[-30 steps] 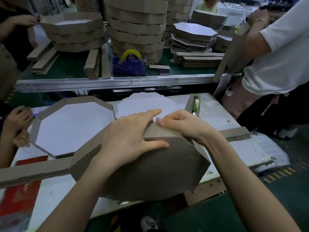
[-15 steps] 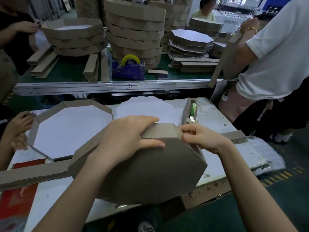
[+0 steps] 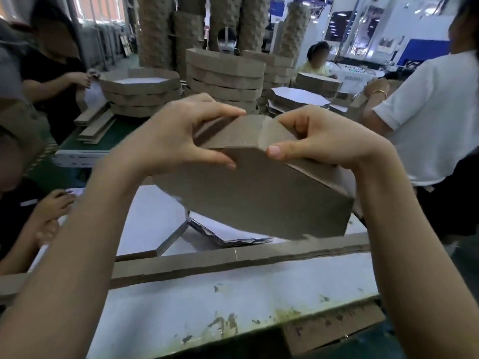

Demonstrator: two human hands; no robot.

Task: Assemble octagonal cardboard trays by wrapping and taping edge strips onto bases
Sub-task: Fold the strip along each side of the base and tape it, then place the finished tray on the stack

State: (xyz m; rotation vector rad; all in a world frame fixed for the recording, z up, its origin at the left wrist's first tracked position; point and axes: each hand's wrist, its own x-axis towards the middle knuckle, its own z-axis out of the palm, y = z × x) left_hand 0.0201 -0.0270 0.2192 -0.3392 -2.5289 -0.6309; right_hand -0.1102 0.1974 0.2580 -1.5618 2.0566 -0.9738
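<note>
Now the tray (image 3: 259, 193) is up in the air, whereas half a second ago it sat low over the desk (image 3: 233, 301). The view has tipped up with it, so I see more of the hall behind. My right hand (image 3: 324, 141), which then pinched at one corner of the rim, now grips the top edge as the left hand (image 3: 166, 141) does.

Both sets of fingers are curled close on the tray. On the left, the fingers (image 3: 217, 110) lie over the far side of the rim, and the thumb presses the brown underside facing me. On the right, the fingers (image 3: 295, 117) wrap over the rim's corner, with the thumb on the near face. The two thumb tips are near each other but apart.

The tray hangs tilted below and between my hands, underside toward me, clear of the desk. Beneath it, long strips (image 3: 233, 257) lie across the desk, with a stack of flat bases (image 3: 233, 238) and a second tray (image 3: 172, 238) behind them.
</note>
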